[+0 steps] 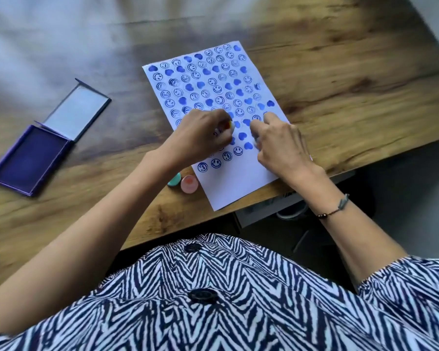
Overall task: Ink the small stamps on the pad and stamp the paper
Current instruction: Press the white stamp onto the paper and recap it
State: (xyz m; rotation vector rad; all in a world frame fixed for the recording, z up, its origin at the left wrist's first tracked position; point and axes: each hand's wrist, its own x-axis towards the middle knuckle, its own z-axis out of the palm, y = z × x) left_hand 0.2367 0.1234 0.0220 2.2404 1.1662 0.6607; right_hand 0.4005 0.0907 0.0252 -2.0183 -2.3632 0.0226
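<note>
A white sheet of paper point(238, 183) lies tilted on the wooden table, covered with several rows of blue smiley and heart prints. My left hand point(200, 138) is closed around a small stamp point(229, 125) with a red-and-white top, held down on the paper's middle. My right hand point(281, 145) rests on the sheet beside it, fingers bent; a small pale object shows under its fingers, too hidden to identify. The open purple ink pad point(28, 158) lies far to the left, its lid point(74, 112) folded back.
Two more small stamps, a teal one point(175, 179) and a pink one point(189, 184), stand just left of the paper's lower edge. The wooden table point(340, 79) ends close to my body; the paper's lower corner overhangs that edge.
</note>
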